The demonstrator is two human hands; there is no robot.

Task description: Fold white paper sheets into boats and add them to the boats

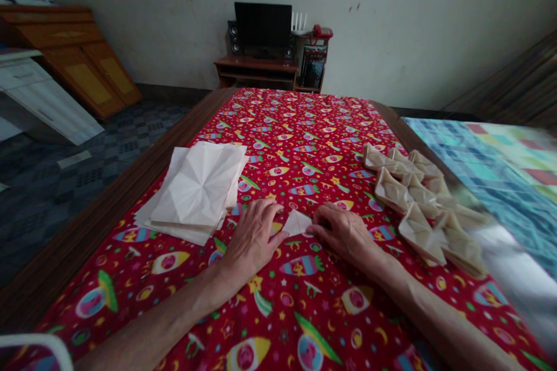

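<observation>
A small folded piece of white paper [297, 223] lies on the red cloth between my two hands. The thumb of my left hand [256, 231] rests at the paper's lower left corner, apart from the fingers, which arch over the cloth. On the other side, my right hand [342, 231] has its fingers curled, with thumb and forefinger closed at the right corner of the paper. A stack of creased paper sheets [195, 188] lies to the left, its top sheet marked with folds fanning out from the middle. Several folded paper pieces [418, 194] sit in rows at the right.
The patterned red tablecloth [300, 313] covers a long table with dark wooden edges [143, 168]. Beyond its far end stand a monitor [263, 24] and a red telephone [322, 31]. A bed with a coloured cover [483, 156] is at the right, wooden cabinets [82, 64] at the left.
</observation>
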